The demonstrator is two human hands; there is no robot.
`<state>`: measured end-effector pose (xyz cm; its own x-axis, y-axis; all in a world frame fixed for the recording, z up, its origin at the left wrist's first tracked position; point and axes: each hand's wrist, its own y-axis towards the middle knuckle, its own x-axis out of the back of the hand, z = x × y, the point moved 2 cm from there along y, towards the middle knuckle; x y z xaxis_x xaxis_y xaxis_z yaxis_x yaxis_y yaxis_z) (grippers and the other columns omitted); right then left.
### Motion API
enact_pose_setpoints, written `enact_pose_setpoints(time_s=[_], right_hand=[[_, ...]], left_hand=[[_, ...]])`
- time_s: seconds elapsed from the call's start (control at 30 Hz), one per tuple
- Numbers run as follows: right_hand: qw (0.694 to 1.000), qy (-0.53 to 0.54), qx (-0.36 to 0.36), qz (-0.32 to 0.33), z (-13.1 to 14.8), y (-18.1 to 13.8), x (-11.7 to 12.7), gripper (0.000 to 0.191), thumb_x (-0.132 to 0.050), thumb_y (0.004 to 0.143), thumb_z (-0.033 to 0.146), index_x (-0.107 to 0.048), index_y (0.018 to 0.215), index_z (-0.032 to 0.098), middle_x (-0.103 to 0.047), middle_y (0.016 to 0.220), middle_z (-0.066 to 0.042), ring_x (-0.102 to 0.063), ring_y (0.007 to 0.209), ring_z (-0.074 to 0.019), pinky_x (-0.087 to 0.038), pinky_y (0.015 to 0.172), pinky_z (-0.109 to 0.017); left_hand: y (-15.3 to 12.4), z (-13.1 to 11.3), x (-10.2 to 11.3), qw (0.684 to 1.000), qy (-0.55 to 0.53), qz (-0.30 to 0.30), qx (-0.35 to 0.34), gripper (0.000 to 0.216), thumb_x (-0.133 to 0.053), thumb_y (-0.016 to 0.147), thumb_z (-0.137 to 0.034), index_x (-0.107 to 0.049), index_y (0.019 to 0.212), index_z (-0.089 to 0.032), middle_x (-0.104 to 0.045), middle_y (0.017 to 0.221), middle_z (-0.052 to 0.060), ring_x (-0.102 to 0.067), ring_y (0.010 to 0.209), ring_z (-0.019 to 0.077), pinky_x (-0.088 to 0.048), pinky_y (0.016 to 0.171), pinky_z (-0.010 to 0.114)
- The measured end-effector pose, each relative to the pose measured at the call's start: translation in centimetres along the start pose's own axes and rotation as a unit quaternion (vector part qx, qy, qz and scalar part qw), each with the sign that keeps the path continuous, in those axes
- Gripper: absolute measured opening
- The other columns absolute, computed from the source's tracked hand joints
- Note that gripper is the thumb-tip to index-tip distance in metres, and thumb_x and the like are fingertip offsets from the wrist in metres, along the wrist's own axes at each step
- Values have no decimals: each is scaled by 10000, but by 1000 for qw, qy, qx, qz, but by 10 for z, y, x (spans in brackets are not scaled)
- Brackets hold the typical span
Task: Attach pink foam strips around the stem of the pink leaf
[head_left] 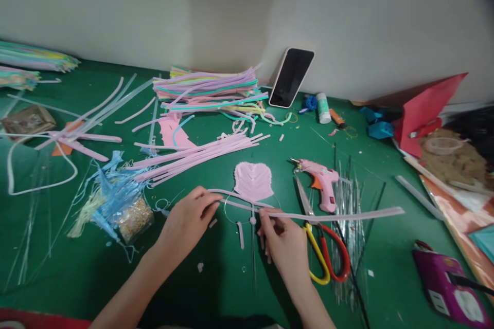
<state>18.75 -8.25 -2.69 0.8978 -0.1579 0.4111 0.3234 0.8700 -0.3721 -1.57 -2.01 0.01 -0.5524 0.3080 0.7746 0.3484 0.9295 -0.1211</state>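
Observation:
My left hand pinches one end of a long pink pipe cleaner near the table's front middle. My right hand grips the same pipe cleaner further along, fingers curled round it; its free end runs out to the right. Just beyond the hands lies a pink heart-shaped woven piece on a thin wire ring. A short pink offcut lies between my hands.
Green table. Red and yellow scissors and a pink glue gun lie right of my right hand. Pipe cleaner piles sit behind, a phone leans on the wall. Blue tassels left, purple box right.

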Motion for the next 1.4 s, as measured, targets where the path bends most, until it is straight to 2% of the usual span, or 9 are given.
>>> enact_pose_setpoints(time_s=[0.2, 0.37, 0.5, 0.63, 0.83, 0.93, 1.1, 1.23, 1.4], right_hand=[[1000, 5, -7, -6, 1, 0, 0, 466, -558, 804, 625, -654, 912, 181, -599, 495, 25, -476, 280, -123, -336, 279, -215], [997, -59, 21, -37, 4, 1, 13, 452, -531, 825, 615, -633, 729, 185, -575, 471, 10, -514, 350, -130, -361, 344, -219], [992, -54, 70, -92, 1, 5, 30, 407, -595, 821, 524, -651, 1043, 188, -618, 642, -2, -542, 471, -124, -443, 441, -227], [992, 40, 104, -52, -2, 9, 34, 457, -660, 785, 461, -586, 1152, 200, -659, 935, -69, -619, 671, -148, -537, 584, -267], [998, -45, 17, -36, -5, 19, 30, 398, -599, 785, 593, -584, 793, 195, -603, 578, 4, -529, 446, -140, -404, 426, -247], [989, -130, 49, -49, 1, 26, 30, 443, -558, 793, 626, -622, 750, 190, -652, 628, -33, -585, 514, -170, -420, 516, -274], [966, -230, 69, -96, 12, 35, 27, 452, -520, 813, 639, -623, 778, 200, -646, 590, -27, -599, 541, -202, -379, 563, -293], [952, -281, 80, -88, 18, 40, 21, 456, -482, 851, 614, -562, 647, 215, -641, 575, -28, -578, 537, -199, -346, 572, -295], [967, -242, 52, -68, 18, 39, 21, 413, -522, 840, 548, -553, 597, 215, -581, 514, 11, -530, 499, -164, -341, 580, -283]], left_hand=[[-6, -17, -2, 981, 128, -100, -110, 199, -463, 947, -287, -630, 1041, -234, -594, 915, 47, -573, 752, 150, -453, 621, 241], [2, -31, -19, 956, 262, -28, -131, 106, -528, 882, -150, -624, 909, -186, -566, 998, 97, -534, 855, 230, -451, 665, 329], [8, -31, -27, 939, 324, -1, -115, 168, -459, 876, -56, -598, 859, -149, -573, 960, 113, -528, 821, 235, -434, 632, 335], [9, -29, -31, 928, 342, -4, -149, 188, -439, 865, -24, -588, 900, -132, -595, 919, 109, -539, 813, 241, -447, 657, 354], [3, -16, -28, 929, 300, -57, -208, 223, -453, 849, -4, -562, 1005, -119, -606, 898, 84, -540, 836, 240, -457, 744, 377], [2, -13, -26, 927, 288, -45, -234, 210, -436, 884, -31, -558, 1035, -113, -594, 927, 96, -531, 875, 244, -446, 773, 385], [7, -17, -24, 945, 270, 35, -183, 151, -433, 935, -130, -554, 848, -154, -545, 840, 62, -509, 769, 216, -414, 667, 353], [9, -24, -23, 936, 304, 41, -169, 122, -582, 884, -247, -545, 816, -153, -530, 796, 53, -510, 745, 233, -404, 623, 356], [4, -27, -30, 912, 364, 15, -188, 109, -540, 866, -106, -536, 763, -139, -518, 730, 55, -503, 689, 223, -392, 583, 340]])
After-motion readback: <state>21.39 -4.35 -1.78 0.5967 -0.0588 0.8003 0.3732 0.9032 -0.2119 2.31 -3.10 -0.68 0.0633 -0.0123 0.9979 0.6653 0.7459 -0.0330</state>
